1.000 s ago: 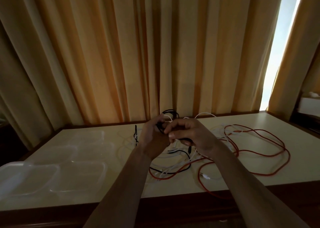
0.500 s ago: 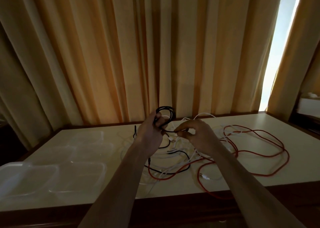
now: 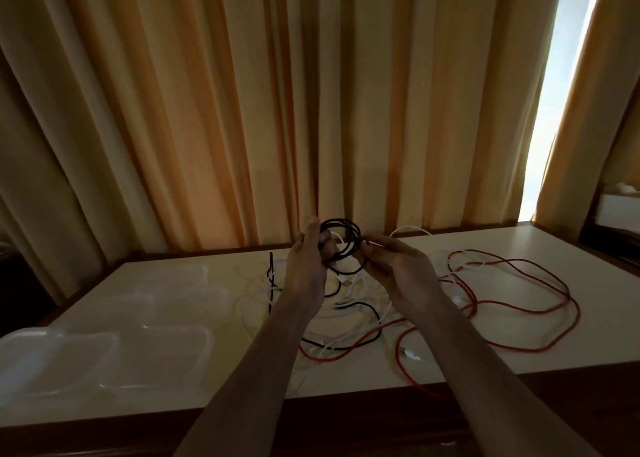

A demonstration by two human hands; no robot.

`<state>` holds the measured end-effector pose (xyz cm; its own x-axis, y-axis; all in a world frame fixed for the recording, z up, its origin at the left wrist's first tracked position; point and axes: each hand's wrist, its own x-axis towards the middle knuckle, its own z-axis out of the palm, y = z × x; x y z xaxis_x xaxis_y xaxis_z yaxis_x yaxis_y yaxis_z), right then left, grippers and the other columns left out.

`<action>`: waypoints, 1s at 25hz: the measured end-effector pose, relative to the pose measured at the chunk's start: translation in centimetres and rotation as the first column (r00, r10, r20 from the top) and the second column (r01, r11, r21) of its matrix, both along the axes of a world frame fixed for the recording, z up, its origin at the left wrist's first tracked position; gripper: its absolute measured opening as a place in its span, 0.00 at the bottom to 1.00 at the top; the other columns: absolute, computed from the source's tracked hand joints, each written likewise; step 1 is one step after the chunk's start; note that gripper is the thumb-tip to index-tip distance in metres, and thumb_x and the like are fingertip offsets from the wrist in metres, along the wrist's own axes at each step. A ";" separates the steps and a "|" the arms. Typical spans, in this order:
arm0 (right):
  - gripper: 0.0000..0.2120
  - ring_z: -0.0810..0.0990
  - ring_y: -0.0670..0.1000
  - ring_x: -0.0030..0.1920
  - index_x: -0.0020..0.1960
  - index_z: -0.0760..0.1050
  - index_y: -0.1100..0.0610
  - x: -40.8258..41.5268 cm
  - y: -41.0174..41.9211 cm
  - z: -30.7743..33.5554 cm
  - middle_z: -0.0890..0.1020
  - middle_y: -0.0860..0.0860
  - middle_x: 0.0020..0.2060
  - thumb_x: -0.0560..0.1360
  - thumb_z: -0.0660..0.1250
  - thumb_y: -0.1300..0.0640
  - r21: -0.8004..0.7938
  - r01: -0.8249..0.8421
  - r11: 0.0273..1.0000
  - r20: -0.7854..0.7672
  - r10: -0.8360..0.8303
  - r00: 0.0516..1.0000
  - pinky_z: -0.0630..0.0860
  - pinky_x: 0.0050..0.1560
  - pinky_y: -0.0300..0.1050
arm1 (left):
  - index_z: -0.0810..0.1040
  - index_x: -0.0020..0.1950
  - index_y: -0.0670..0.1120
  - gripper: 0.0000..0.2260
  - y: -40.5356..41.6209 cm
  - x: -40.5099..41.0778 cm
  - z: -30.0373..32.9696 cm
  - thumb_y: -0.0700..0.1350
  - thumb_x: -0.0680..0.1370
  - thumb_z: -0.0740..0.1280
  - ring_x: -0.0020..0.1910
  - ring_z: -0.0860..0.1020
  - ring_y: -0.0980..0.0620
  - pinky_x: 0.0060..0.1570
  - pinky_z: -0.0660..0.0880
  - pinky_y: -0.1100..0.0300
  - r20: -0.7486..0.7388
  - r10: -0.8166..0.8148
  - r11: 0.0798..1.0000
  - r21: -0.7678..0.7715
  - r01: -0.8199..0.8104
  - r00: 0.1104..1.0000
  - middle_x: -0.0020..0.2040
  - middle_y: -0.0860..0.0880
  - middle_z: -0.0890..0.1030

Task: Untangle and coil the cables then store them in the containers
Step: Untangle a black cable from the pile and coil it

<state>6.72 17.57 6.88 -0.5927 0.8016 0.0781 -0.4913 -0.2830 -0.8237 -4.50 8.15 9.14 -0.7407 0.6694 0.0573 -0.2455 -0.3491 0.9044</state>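
Orange curtains (image 3: 242, 110) hang in heavy folds behind a pale table (image 3: 346, 377), with a strip of daylight showing at the right. Clear plastic containers (image 3: 156, 356) sit in a cluster on the table's left half, one nearest the front edge with a frosted look. A long red cable (image 3: 540, 350) sprawls in wide loops across the right half, one loop drooping over the front edge. White cables (image 3: 349, 335) lie tangled at the centre, crossing under the red one. A person's two bare arms reach in from below, hands raised above the tangle. The left hand (image 3: 306, 262) grips a small coil of black cable (image 3: 341, 226), fingers curled around its left side. The right hand (image 3: 398, 269) pinches the same coil at its right edge. The rest of the black cable trails down onto the table among the white strands.
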 end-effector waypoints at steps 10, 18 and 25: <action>0.12 0.85 0.57 0.50 0.58 0.82 0.66 0.1 0.0 0.0 0.86 0.61 0.49 0.78 0.64 0.73 0.044 -0.120 0.992 0.062 0.117 0.991 0.82 0.57 0.53 | 0.79 0.44 0.42 0.17 0.0 0.2 0.0 0.54 0.84 0.65 0.39 0.80 0.50 0.44 0.76 0.53 -0.035 -0.042 0.999 -0.025 0.041 0.999 0.36 0.47 0.81; 0.26 0.84 0.60 0.58 0.64 0.73 0.60 0.0 -1.0 0.3 0.84 0.66 0.55 0.71 0.58 0.79 0.252 -0.088 0.964 0.041 0.080 0.996 0.81 0.58 0.54 | 0.78 0.28 0.53 0.27 0.1 0.3 -0.6 0.56 0.86 0.59 0.27 0.65 0.57 0.30 0.63 0.63 -0.395 0.031 0.978 -0.178 -0.110 0.918 0.27 0.54 0.69; 0.14 0.85 0.43 0.54 0.50 0.84 0.42 -0.6 -2.8 0.5 0.87 0.39 0.47 0.79 0.71 0.62 0.648 0.108 0.754 0.150 -0.266 0.952 0.81 0.56 0.38 | 0.79 0.47 0.43 0.17 0.3 0.4 -1.3 0.50 0.87 0.57 0.31 0.75 0.60 0.32 0.71 0.68 -0.505 -0.050 0.967 -0.240 -0.084 0.862 0.35 0.51 0.78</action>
<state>6.17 14.80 7.37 -0.4997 0.7154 0.4883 -0.2631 0.4118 -0.8725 -4.08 8.41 7.80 -0.6659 0.6988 0.2613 0.2707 -0.1001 0.9574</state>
